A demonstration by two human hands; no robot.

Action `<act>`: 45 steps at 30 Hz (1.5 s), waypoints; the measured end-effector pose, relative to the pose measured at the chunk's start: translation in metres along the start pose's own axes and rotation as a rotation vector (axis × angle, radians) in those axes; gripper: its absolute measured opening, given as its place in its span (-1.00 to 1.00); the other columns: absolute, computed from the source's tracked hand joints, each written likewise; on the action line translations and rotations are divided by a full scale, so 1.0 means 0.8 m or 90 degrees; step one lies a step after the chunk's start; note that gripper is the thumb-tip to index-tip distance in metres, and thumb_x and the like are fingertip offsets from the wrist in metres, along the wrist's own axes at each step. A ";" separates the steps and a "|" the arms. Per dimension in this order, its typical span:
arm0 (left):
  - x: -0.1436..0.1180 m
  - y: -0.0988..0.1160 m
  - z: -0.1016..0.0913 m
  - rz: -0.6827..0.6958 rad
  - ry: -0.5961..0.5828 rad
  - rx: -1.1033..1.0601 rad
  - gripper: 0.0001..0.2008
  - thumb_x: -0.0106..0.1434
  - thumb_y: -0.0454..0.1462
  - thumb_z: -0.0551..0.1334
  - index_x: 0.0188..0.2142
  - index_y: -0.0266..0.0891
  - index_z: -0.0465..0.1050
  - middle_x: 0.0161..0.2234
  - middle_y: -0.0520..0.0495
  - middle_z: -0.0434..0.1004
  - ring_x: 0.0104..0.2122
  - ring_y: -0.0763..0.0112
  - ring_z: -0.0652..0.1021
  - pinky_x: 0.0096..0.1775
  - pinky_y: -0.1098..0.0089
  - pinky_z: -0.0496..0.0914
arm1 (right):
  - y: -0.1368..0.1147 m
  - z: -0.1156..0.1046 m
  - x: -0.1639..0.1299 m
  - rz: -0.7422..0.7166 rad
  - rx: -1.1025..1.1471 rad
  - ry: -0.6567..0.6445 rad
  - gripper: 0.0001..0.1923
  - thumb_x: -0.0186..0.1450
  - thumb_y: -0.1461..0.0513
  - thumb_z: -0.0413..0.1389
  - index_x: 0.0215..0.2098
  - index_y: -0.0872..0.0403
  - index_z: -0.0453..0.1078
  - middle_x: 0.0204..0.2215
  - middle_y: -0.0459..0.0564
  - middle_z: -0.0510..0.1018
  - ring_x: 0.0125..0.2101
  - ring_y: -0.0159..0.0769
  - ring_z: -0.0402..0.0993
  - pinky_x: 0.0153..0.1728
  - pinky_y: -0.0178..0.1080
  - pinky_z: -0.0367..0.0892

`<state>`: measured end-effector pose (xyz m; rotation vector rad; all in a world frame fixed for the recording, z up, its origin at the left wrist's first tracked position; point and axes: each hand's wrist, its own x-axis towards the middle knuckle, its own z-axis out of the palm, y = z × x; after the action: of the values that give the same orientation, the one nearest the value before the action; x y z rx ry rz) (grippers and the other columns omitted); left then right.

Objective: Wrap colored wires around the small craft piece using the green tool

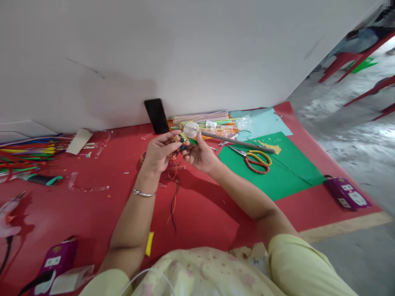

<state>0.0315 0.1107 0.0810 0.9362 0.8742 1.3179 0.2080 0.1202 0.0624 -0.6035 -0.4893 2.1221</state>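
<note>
Through my feed I see a pale, creased ball [191, 130] at the left end of a grey stick [237, 141] pointing right; coloured cords [176, 190] trail below it.

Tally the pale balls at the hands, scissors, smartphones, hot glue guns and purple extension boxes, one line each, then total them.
Pale ball: 1
Scissors: 1
Smartphone: 1
Hot glue gun: 1
Purple extension boxes: 2
Total: 6
</note>
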 end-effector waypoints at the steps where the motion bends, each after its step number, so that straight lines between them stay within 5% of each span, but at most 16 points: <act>1: -0.001 0.000 0.001 0.005 0.005 -0.001 -0.52 -0.02 -0.28 0.67 -0.06 -0.21 0.79 -0.30 -0.09 0.78 -0.43 0.38 0.68 -0.42 0.41 0.57 | 0.000 0.001 -0.001 0.001 -0.002 0.002 -0.29 0.59 -0.28 0.04 -0.39 0.08 0.53 -0.52 -0.06 0.60 -0.51 -0.38 0.61 -0.49 -0.40 0.55; 15: -0.001 0.002 0.004 -0.011 0.023 -0.010 -0.55 0.00 -0.22 0.66 -0.08 -0.23 0.78 -0.27 -0.12 0.81 -0.45 0.38 0.69 -0.44 0.41 0.54 | 0.000 0.001 -0.001 0.004 0.006 -0.002 -0.35 0.53 -0.28 0.15 -0.37 0.08 0.53 -0.51 -0.08 0.62 -0.50 -0.38 0.62 -0.50 -0.41 0.53; 26: -0.004 0.008 0.002 0.000 0.006 0.023 -0.50 -0.05 -0.30 0.64 -0.05 -0.21 0.80 -0.28 -0.10 0.80 -0.40 0.37 0.69 -0.40 0.43 0.54 | -0.001 -0.005 0.002 0.004 -0.010 -0.013 -0.30 0.60 -0.27 0.03 -0.36 0.09 0.53 -0.51 -0.07 0.60 -0.50 -0.38 0.62 -0.49 -0.40 0.56; 37: -0.010 0.015 -0.010 0.016 -0.052 0.228 -0.51 -0.04 -0.29 0.64 -0.05 -0.23 0.84 -0.33 -0.10 0.76 -0.34 0.33 0.69 -0.23 0.35 0.57 | -0.032 -0.041 0.012 0.081 -0.194 -0.103 -0.62 0.66 0.09 0.07 -0.24 0.13 0.50 -0.49 -0.08 0.63 -0.50 -0.26 0.72 -0.47 -0.29 0.65; 45: -0.016 0.017 -0.015 0.076 -0.053 0.451 -0.48 0.09 -0.30 0.50 0.09 -0.18 0.82 -0.22 -0.15 0.82 -0.26 0.24 0.71 -0.23 0.33 0.57 | -0.057 -0.055 0.003 -0.028 -0.371 -0.196 -0.58 0.45 -0.03 0.38 -0.32 0.14 0.52 -0.40 0.02 0.71 -0.40 -0.20 0.79 -0.36 -0.25 0.71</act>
<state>0.0143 0.0988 0.0886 1.5977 1.2660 1.0614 0.2609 0.1536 0.0507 -0.5727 -1.3053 2.0334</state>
